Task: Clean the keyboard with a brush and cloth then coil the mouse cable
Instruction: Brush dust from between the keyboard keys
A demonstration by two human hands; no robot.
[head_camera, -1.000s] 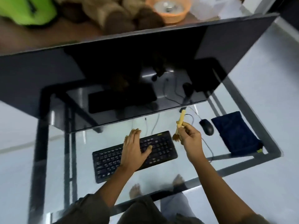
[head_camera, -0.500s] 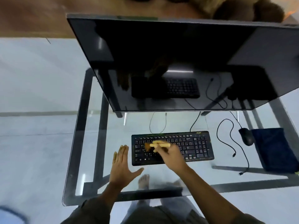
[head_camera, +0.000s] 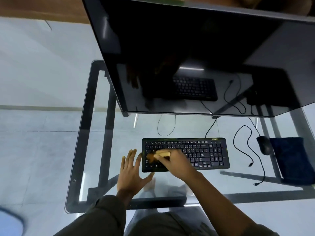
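Observation:
A black keyboard (head_camera: pixel 202 153) lies on the glass desk (head_camera: pixel 95 150) in front of the monitor. My right hand (head_camera: pixel 175 163) grips a small yellow-handled brush (head_camera: pixel 160 154) whose brown bristles touch the keys at the keyboard's left end. My left hand (head_camera: pixel 132 171) lies flat, fingers spread, on the glass against the keyboard's left edge. The black mouse (head_camera: pixel 263 145) sits to the right, its cable (head_camera: pixel 245 147) looping loosely across the glass. A dark blue cloth (head_camera: pixel 293 159) lies just right of the mouse.
A large dark monitor (head_camera: pixel 196 57) stands over the back of the desk, reflecting the keyboard. A thin cable loop (head_camera: pixel 166 126) lies behind the keyboard. My knees and feet show through the glass. The desk's front edge runs close to my lap.
The brush came from the keyboard's right end to its left end. My left hand slid off the keys onto the glass beside the keyboard. The view has swung left and down.

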